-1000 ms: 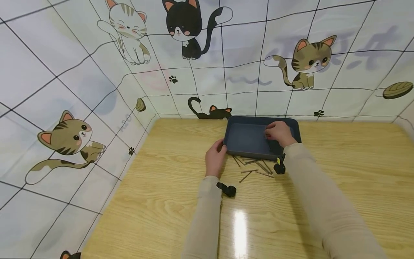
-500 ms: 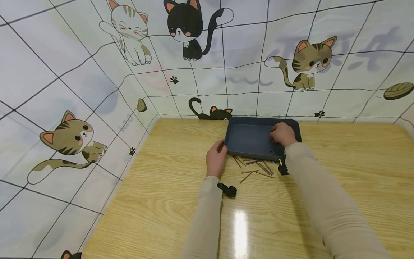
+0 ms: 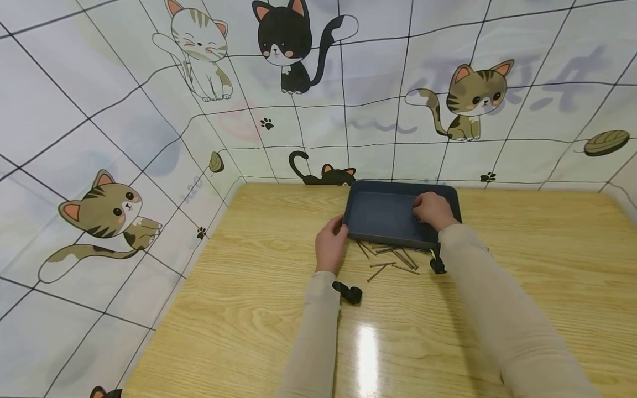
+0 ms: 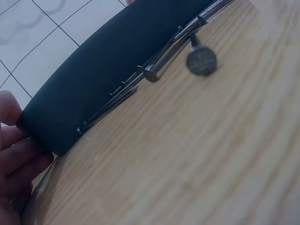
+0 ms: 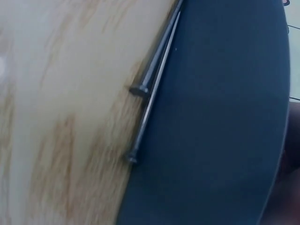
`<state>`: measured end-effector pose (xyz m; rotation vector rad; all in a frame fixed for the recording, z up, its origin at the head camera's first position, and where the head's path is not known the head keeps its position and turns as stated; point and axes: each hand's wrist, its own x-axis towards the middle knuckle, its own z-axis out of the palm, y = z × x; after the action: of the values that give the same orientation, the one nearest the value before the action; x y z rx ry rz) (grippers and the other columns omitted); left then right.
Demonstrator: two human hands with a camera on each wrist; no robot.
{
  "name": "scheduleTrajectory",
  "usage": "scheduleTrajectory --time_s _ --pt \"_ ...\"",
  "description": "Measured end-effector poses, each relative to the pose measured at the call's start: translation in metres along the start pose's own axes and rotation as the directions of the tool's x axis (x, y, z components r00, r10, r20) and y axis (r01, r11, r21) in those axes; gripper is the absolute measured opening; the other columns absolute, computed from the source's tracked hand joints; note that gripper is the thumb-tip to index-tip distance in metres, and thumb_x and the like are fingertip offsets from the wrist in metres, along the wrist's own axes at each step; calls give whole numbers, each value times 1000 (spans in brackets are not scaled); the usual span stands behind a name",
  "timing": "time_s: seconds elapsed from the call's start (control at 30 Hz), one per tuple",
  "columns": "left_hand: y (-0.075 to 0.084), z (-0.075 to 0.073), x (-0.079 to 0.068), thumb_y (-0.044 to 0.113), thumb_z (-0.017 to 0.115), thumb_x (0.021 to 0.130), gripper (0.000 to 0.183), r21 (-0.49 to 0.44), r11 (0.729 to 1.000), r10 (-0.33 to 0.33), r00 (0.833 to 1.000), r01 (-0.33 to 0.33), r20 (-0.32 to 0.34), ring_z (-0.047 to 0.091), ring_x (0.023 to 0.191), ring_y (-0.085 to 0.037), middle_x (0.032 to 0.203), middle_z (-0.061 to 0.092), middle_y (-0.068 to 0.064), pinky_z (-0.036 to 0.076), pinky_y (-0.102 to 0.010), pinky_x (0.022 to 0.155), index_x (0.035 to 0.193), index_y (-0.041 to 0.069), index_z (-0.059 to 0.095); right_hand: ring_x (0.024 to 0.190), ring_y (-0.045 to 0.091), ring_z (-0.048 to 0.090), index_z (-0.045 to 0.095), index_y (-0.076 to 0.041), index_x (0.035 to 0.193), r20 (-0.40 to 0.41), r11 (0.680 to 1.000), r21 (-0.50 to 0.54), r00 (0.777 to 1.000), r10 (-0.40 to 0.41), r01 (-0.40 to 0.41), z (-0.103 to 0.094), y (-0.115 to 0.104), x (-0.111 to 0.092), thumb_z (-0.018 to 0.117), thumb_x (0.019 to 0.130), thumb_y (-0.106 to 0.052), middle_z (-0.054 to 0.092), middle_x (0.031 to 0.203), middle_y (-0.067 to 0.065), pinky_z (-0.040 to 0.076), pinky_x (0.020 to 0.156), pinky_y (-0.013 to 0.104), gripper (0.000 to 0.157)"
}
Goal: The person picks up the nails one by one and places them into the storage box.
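A dark blue rectangular tray [image 3: 380, 210] lies on the table against the back wall. My left hand [image 3: 332, 244] grips its front left corner; in the left wrist view the thumb is at the rim and the fingers [image 4: 28, 161] lie against the outer wall. Inside the tray, toward its right side, my right hand [image 3: 432, 210] has its fingertips pinched together and pointing down at a thin dark nail, mostly hidden by the hand. Several loose nails [image 3: 405, 258] lie along the tray's front, some touching its wall in the left wrist view.
The wooden table [image 3: 249, 276] extends to the left, right and front of the tray. A wall covering [image 3: 378, 127] with printed cats rises behind and to the left. Each wrist carries a small black camera [image 3: 350, 293].
My right hand has moved slightly right inside the tray, then stayed nearly in place with its fingertips low. The left hand keeps its hold on the corner. The loose nails have not moved.
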<state>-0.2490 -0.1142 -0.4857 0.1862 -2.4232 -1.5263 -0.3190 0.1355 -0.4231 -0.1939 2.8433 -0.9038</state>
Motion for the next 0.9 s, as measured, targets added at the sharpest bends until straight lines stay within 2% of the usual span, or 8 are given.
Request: scheduleTrajectory --time_s 0.37,0.53,0.73,0.9 --pt "3 0 -1 28 51 88 33 -7 1000 14 1000 -14 -10 56 94 -9 109 61 5 44 -34 81 120 22 59 72 22 60 55 4 115 42 998 13 997 -57 57 -5 5 -5 44 91 -14 60 96 20 49 62 35 32" --pt "2 -1 -1 29 51 88 33 2 1000 6 1000 -6 -10 55 96 -8 108 61 9 43 -33 82 120 25 58 73 21 58 55 2 116 50 997 -14 996 -80 80 -9 4 -8 43 91 -16 61 93 15 47 64 37 33" --pt "1 -2 -1 30 51 89 32 15 1000 -1 1000 1 -8 55 95 -6 107 60 11 43 -31 82 120 27 58 78 22 58 54 1 118 65 994 10 992 -112 112 -15 3 -17 43 92 -18 60 99 16 46 68 39 34" --pt "2 0 -3 30 51 89 33 7 1000 7 1000 -7 3 55 95 -5 108 60 11 43 -30 82 120 26 57 79 24 57 53 1 119 44 988 35 987 -152 151 -19 7 -30 44 92 -20 59 103 17 45 69 40 35"
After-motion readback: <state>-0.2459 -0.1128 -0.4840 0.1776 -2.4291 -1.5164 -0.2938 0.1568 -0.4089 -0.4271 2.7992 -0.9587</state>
